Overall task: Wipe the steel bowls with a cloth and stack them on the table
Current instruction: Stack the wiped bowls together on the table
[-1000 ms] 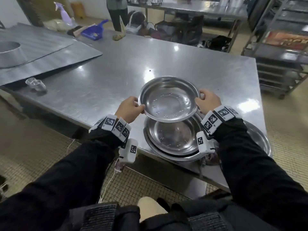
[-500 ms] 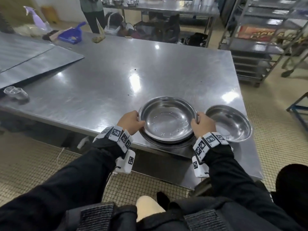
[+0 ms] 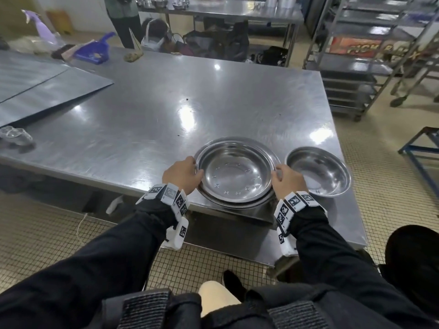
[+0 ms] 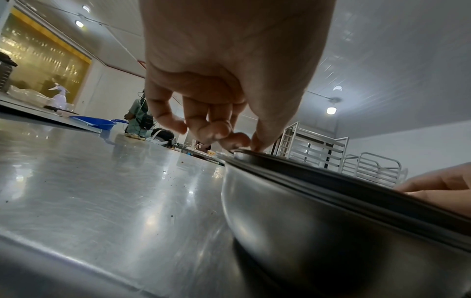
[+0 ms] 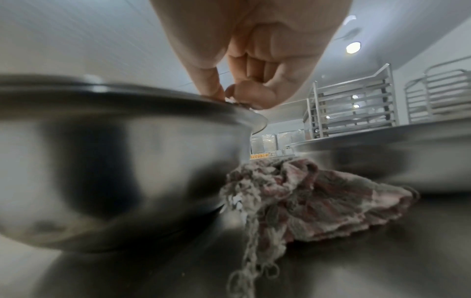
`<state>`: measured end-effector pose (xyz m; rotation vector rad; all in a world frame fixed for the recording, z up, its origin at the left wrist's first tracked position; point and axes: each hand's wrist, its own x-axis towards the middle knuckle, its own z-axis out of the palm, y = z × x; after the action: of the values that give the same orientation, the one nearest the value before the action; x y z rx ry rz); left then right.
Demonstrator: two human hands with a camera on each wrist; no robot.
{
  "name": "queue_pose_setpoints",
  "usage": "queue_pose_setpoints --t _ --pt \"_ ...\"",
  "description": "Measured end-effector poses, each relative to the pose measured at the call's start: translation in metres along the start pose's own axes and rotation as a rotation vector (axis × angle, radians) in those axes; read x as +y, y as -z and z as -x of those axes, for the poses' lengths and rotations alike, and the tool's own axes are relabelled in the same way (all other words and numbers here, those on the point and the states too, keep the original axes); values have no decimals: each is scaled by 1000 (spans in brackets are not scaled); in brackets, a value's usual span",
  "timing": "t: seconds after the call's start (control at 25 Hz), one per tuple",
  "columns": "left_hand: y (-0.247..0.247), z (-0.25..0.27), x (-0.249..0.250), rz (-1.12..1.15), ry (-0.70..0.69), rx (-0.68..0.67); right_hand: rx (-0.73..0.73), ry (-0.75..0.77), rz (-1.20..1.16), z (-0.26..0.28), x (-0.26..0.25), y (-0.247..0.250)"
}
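Observation:
A stack of nested steel bowls (image 3: 237, 172) sits near the front edge of the steel table (image 3: 142, 115). My left hand (image 3: 183, 174) holds the top bowl's left rim, with the thumb on the rim and the fingers curled beside it (image 4: 242, 143). On the opposite rim, my right hand (image 3: 287, 180) pinches the edge between thumb and curled fingers (image 5: 229, 94). A single steel bowl (image 3: 319, 172) stands just right of the stack. A crumpled pink-grey cloth (image 5: 318, 197) lies on the table between the stack (image 5: 127, 151) and that bowl (image 5: 407, 153). My right wrist hides the cloth in the head view.
Grey metal sheets (image 3: 47, 91) overlap the table's left side, with a clear plastic item (image 3: 15, 135) at the left edge. A blue dustpan (image 3: 93, 49) and a purple spray bottle (image 3: 42, 29) lie at the far left. Wheeled racks (image 3: 370, 55) stand to the right and a person (image 3: 123, 17) stands behind.
The top bowl, held in the air a second ago, has come down and now sits nested in the stack. Both hands stayed on its rim.

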<state>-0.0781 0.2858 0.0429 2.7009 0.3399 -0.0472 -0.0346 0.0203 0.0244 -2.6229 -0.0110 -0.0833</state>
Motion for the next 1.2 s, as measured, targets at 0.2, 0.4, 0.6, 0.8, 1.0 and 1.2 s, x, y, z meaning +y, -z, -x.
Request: queue_pose_setpoints --t 0.2,0.4,0.6,0.8,1.0,1.2 --pt "0 13 41 186 -113 25 202 -71 -226 1 32 26" --pt "-31 21 128 315 -246 -122 225 -81 -94 -9 92 61" --pt "-92 24 195 471 -128 -248 131 -80 5 -36 158 80" --pt "-148 12 228 606 169 -295 -46 -67 73 -66 199 83" --pt "-162 2 237 771 315 -235 -153 -80 63 -85 214 75" --pt "-159 1 250 813 278 -324 -163 -149 -95 -85 214 73"
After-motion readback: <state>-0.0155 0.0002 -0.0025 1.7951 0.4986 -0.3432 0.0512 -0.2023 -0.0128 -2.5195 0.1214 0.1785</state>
